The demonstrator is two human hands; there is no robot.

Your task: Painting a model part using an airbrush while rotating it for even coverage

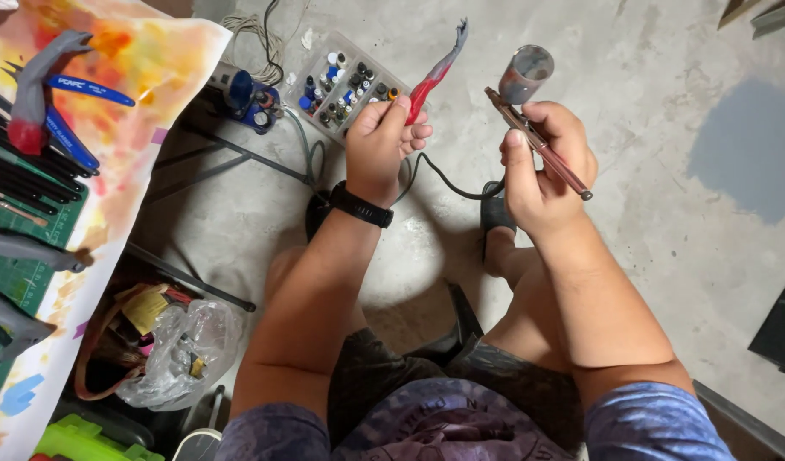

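Two hands are raised over bare concrete floor (648,77). The left hand (377,141) is clenched around a slim red-and-grey part (433,75), which sticks up and away past the fingertips. The right hand (542,166) grasps an airbrush (537,141) across its fingers, cup (524,73) at the far end, nozzle end near the wrist side. Part and airbrush sit near each other with a gap between them. Right of the right hand the floor lies open to the frame edge. Just beyond the left hand sits a clear box of small bottles (345,84); a dark hose (448,181) curves on the floor under both hands. Left of the left hand, well apart, a paint-stained table edge (166,102) juts in, with blue pliers (68,111) on it. A plastic bag (183,350) lies by the left elbow.
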